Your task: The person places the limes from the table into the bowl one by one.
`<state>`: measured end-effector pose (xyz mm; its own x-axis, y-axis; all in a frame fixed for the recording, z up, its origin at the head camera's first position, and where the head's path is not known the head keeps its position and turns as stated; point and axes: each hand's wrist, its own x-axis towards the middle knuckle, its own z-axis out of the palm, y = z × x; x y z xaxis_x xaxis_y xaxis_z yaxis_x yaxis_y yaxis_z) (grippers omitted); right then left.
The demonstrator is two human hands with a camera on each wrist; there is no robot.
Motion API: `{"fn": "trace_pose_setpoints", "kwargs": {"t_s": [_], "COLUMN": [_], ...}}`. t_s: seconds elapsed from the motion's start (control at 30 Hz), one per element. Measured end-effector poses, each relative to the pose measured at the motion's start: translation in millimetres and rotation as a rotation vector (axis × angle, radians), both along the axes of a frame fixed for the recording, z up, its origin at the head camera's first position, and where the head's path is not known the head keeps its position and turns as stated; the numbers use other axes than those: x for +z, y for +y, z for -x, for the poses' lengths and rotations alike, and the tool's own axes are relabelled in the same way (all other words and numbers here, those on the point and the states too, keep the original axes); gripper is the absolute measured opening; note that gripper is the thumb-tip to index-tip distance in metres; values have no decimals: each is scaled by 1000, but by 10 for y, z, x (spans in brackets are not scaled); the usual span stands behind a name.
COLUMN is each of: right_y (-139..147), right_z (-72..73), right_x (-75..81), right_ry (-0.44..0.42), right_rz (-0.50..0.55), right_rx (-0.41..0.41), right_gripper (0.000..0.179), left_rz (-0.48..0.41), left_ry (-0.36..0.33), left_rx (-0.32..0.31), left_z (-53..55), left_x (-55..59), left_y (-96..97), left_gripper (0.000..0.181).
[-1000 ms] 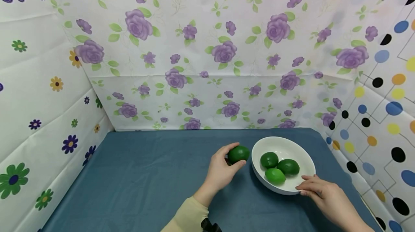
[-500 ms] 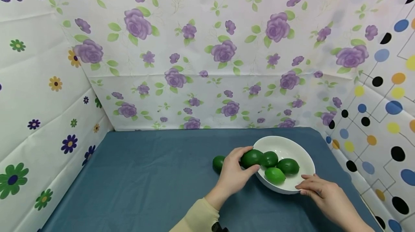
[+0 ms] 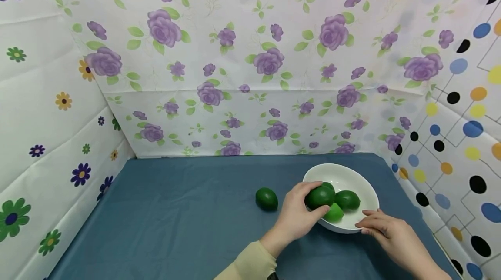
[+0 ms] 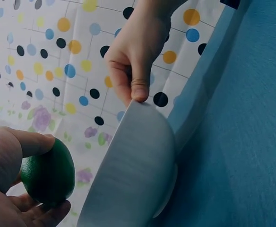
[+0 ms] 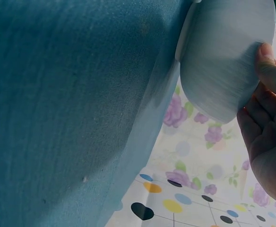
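Note:
My left hand [image 3: 295, 215] pinches a dark green, egg-shaped fruit [image 3: 318, 197] between thumb and fingers, over the left rim of a white bowl [image 3: 362, 180]. In the left wrist view this held fruit [image 4: 50, 172] is off the cloth, on the open side of the bowl [image 4: 133, 151]. Inside the bowl are a lighter green lime [image 3: 334, 214] and a dark green fruit [image 3: 348, 201]; another dark one is mostly hidden behind the held fruit. My right hand [image 3: 391, 234] grips the bowl's near right rim, thumb [image 5: 266, 61] against the outer wall.
One more dark green fruit [image 3: 266, 199] lies on the blue cloth [image 3: 188, 210], left of my left hand. A flowered sheet [image 3: 235, 110] hangs behind the table. Patterned sheets stand at the left [image 3: 47, 119] and the right [image 3: 446, 149].
My left hand has carried the held fruit rightward from beside the bowl to over its left side. The fruit left on the cloth has come into view. My right hand keeps its grip.

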<state>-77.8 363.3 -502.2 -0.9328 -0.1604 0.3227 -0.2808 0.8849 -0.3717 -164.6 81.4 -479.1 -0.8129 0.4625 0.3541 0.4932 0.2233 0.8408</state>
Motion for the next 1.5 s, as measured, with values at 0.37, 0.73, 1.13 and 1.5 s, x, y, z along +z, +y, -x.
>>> {"fn": "trace_pose_setpoints", "kwargs": {"t_s": [0.37,0.73,1.13,1.5], "right_y": [9,15,14,28], "right_z": [8,12,10,7], "right_x": [-10,-10,-22,-14], "right_ry": [-1,5,44,39], "right_rz": [-1,-11,3,-7], "right_rx": [-7,-1,18,18], "right_gripper": [32,34,38,35], "left_rz": [214,402,528,627], "left_ry": [43,128,207,301], "left_rx": [24,117,131,155], "left_z": [-107,112,346,485], "left_x": [-4,3,114,119], "left_y": [269,536,736,826], "left_gripper": [53,54,52,53]}}
